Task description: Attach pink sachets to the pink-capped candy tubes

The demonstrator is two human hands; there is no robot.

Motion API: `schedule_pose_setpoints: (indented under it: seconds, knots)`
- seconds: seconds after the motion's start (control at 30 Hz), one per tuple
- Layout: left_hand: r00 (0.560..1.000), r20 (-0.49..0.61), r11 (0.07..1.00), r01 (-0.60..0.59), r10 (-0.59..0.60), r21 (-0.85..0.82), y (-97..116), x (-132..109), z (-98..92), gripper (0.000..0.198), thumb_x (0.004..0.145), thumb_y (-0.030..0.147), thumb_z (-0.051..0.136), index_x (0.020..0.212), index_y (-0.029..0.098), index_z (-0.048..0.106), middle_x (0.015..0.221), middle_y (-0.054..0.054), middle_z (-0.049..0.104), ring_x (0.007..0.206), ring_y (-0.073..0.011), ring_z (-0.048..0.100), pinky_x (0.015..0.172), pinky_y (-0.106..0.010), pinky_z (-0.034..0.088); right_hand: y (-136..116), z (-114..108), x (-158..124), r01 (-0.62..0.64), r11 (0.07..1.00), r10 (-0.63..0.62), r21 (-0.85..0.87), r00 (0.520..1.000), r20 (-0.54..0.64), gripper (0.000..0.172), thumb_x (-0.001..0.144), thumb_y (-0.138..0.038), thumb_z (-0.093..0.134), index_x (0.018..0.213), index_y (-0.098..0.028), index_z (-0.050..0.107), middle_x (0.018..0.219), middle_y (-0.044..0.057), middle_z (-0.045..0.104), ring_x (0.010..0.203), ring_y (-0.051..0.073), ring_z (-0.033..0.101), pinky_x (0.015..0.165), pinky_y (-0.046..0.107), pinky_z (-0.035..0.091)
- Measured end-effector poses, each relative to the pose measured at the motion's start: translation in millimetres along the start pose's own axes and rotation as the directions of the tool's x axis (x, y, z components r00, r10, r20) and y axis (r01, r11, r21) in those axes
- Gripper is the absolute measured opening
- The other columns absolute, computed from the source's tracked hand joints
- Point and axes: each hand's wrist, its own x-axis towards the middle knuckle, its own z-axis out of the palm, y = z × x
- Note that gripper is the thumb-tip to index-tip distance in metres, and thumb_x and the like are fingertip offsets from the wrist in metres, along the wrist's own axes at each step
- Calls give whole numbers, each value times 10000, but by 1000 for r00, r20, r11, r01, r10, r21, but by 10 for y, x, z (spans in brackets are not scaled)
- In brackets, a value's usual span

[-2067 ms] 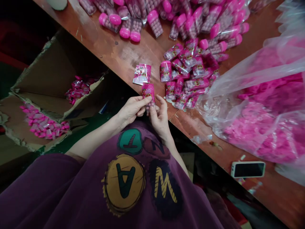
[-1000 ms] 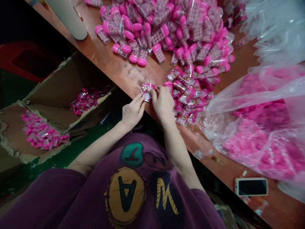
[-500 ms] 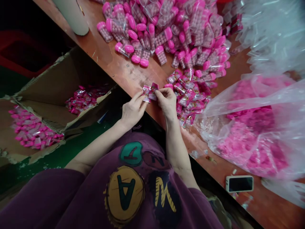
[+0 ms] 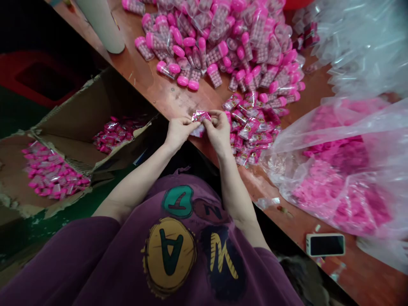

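Observation:
My left hand [image 4: 179,132] and my right hand [image 4: 219,131] meet over the table's near edge, both with fingers pinched on a small, shiny pink printed wrapper [image 4: 201,115]. The fingertips cover part of it, and I cannot tell whether anything is inside. Just right of my right hand lies a heap of pink printed packets [image 4: 251,127]. Beyond both hands spreads a large pile of small clear bottles [image 4: 218,52] with pink caps, filled with pale pink balls.
A cardboard box [image 4: 73,114] below the table at left holds pink packets in its two parts. A pale cylinder [image 4: 103,27] stands at the table's far left. At right lie a clear bag of pink pieces [image 4: 338,178], clear plastic pieces [image 4: 360,46] and a phone [image 4: 327,245].
Two pink printed pieces showed apart between my hands; now they appear together as one. My right hand has shifted slightly left, and its fingers have curled in. The whole view has shifted a little.

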Motion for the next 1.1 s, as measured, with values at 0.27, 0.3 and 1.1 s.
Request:
schedule_pose_setpoints:
  seconds: [0.27, 0.3, 1.1]
  knots:
    - [984, -89, 977, 140, -156, -160, 34, -62, -331, 252, 836, 211, 764, 627, 131, 649, 410, 60, 431, 338, -38, 293, 382, -218, 127, -249, 16, -71, 51, 607, 19, -793, 997, 79, 355, 1059, -294, 396, 1283, -210, 659, 1223, 168, 689, 1026, 322, 693, 859, 466, 555]
    - [983, -74, 968, 152, -170, -202, 56, -83, -349, 251, 844, 223, 768, 644, 131, 648, 429, 60, 444, 340, -33, 295, 383, -213, 132, -290, 7, -97, 53, 584, 3, -810, 998, 67, 364, 1066, -331, 400, 1281, -215, 670, 1291, 183, 651, 1067, 332, 682, 841, 461, 559]
    - [990, -36, 936, 120, -140, -332, 138, 159, -218, 406, 624, 385, 941, 621, 116, 638, 434, 44, 491, 373, -29, 378, 405, -189, 199, -321, 318, 113, 196, 946, -154, -256, 973, 174, 325, 990, -388, 527, 697, -249, 545, 691, 14, 624, 677, 193, 539, 714, 340, 449]
